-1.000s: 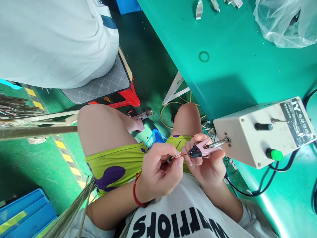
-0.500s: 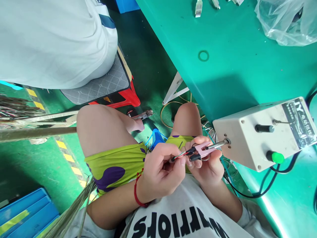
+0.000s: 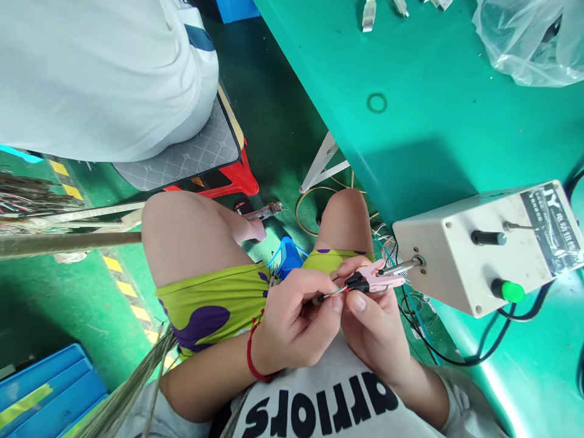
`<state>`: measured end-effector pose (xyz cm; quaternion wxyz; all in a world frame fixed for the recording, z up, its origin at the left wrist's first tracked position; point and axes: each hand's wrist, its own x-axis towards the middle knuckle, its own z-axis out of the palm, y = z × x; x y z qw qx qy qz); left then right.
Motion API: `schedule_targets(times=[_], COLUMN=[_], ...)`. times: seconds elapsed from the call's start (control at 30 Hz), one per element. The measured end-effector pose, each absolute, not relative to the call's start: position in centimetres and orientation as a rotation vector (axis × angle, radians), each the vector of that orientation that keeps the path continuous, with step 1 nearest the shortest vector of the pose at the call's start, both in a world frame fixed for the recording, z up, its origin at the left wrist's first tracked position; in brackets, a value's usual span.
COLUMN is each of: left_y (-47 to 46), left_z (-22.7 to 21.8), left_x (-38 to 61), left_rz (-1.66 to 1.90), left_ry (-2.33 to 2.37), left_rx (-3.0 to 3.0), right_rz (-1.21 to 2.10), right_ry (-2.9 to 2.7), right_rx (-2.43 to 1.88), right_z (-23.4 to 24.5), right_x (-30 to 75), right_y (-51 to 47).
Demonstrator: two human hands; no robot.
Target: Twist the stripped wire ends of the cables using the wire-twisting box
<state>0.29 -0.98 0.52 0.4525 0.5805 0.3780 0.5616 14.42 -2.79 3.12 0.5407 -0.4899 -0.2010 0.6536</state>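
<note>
My left hand is closed in a pinch on a dark cable whose thin coloured wires come out at the fingertips. These wires run to the black-tipped jaws of a pink clip, which look closed on them. The clip sits at the end of a metal shaft on a white box machine. Beside the jaws, my right hand has its fingers curled behind and its thumb just below the wires. What its fingertips grip is partly hidden.
The green table carries USB plugs, a green ring and a clear plastic bag. A black cable hangs by the machine. Another person sits on a red stool. A cable bundle lies at my left.
My right hand has come off the clip's handles and shifted left to the wires by its jaws. The jaws, apart before, have come together. My left hand stays about where it was.
</note>
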Motion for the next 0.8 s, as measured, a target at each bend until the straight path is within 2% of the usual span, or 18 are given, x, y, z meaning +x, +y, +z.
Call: schedule_targets(times=[0.4,0.8], left_y=[-1.1,-1.0], left_z=[0.4,0.5], left_x=[0.2,0.0], left_rz=[1.377,1.389], left_ry=[1.009,0.996], left_rx=[1.481,1.540], right_rz=[1.508,1.439], right_ry=[-0.440,-0.457], right_rx=[-1.128,-1.141], right_z=[4.5,3.1], right_x=[13.8,12.9], right_y=[-2.0,-3.2])
